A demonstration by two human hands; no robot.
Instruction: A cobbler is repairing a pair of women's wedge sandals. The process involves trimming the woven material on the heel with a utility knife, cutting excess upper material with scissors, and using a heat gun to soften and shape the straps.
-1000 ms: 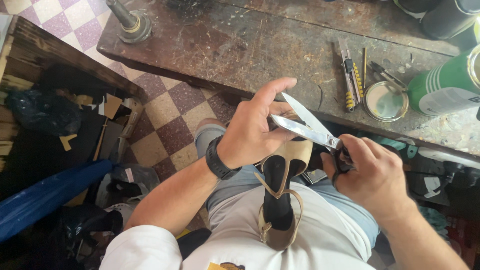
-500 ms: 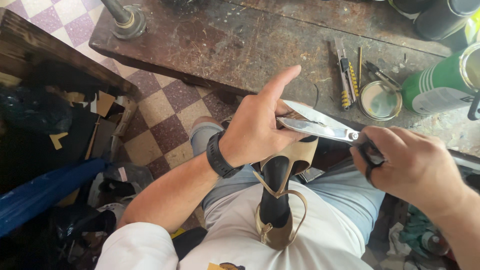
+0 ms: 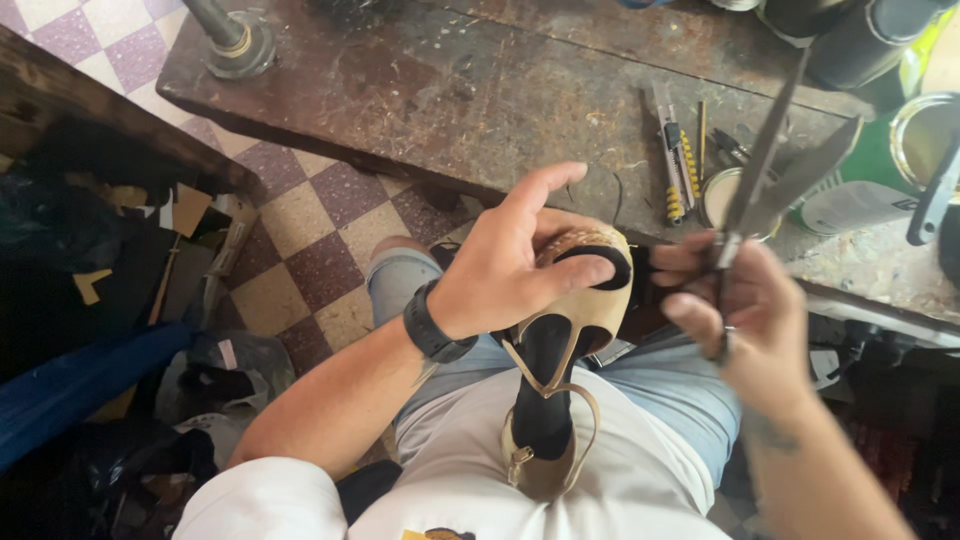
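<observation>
Worn workbench (image 3: 480, 90) behind — sandal (image 3: 560, 340) under left fingers (image 3: 570, 275); right hand (image 3: 745, 310) grips scissors (image 3: 775, 170).

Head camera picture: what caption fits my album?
Left hand steadies a tan sandal while right hand lifts open scissors.

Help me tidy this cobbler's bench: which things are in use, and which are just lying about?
In use:
- tan strappy sandal with black insole, gripped by left hand
- steel scissors, open, in right hand

Lying about:
- yellow-and-black utility knife
- round open tin
- green can
</observation>
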